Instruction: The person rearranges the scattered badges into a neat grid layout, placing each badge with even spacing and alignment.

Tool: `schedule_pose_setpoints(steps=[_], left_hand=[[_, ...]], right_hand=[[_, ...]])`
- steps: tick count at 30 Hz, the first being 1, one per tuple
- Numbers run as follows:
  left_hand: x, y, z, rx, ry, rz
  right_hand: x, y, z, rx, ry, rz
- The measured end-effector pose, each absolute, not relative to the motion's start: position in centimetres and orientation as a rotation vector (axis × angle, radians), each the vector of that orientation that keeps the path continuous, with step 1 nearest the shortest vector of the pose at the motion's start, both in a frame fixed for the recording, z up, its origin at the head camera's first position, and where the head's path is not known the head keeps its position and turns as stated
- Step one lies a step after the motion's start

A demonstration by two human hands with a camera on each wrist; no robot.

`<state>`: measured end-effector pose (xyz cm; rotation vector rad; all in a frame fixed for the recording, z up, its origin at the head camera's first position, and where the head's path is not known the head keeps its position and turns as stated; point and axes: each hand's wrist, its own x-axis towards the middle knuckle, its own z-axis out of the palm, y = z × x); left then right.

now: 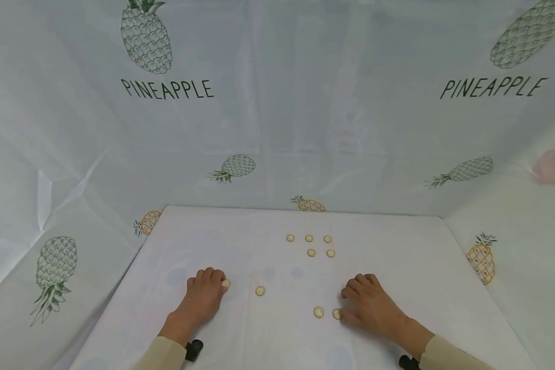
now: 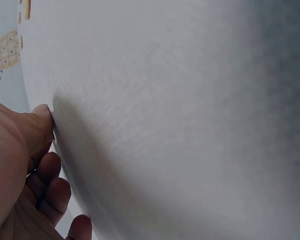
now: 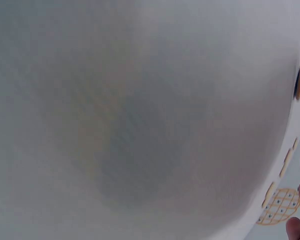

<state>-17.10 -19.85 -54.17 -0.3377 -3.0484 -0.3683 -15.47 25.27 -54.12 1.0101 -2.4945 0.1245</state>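
In the head view the left grip [image 1: 202, 297] pinches a small disc [image 1: 225, 283], probably light, stiff and best taken by its rim, while the right grip [image 1: 373, 308], fingers parted, has its thumb at another disc [image 1: 336, 314] on the table [image 1: 277, 344]; the left wrist view hides the pinched one, and the right wrist view crops the fingers.

Place: screened-off tabletop booth, wider setting unclear | pineapple-print sheeting [image 1: 277, 128] behind and beside white table [image 1: 398, 241]

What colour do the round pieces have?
The pieces are pale yellow, clearest in the head view.
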Motion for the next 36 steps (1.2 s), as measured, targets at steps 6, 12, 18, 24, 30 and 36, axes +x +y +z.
schedule_pose_setpoints(steps=[6,12,18,24,30,36], left_hand=[[-17.0,-19.8,-54.0,-0.319,-3.067,-0.396],[-17.0,-19.9,-54.1,-0.323,-3.055,-0.396],[-17.1,-20.0,-54.2,-0.32,-3.057,-0.4],[-17.2,-20.2,-54.5,-0.332,-3.051,-0.403],[-17.3,-20.2,-54.5,-0.325,-3.052,-0.403],[-17.2,-20.1,-54.3,-0.323,-3.047,-0.437]], right_hand=[[-14.4,24.6,-54.8,1.065,-2.48,0.112],[-14.6,24.2,-55.2,1.064,-2.486,0.086],[-14.9,24.3,-55.3,1.065,-2.504,0.117],[-15.1,24.6,-55.4,1.053,-2.464,0.085],[-15.3,24.6,-55.4,1.059,-2.452,0.097],[-15.3,24.6,-55.3,1.056,-2.435,0.109]])
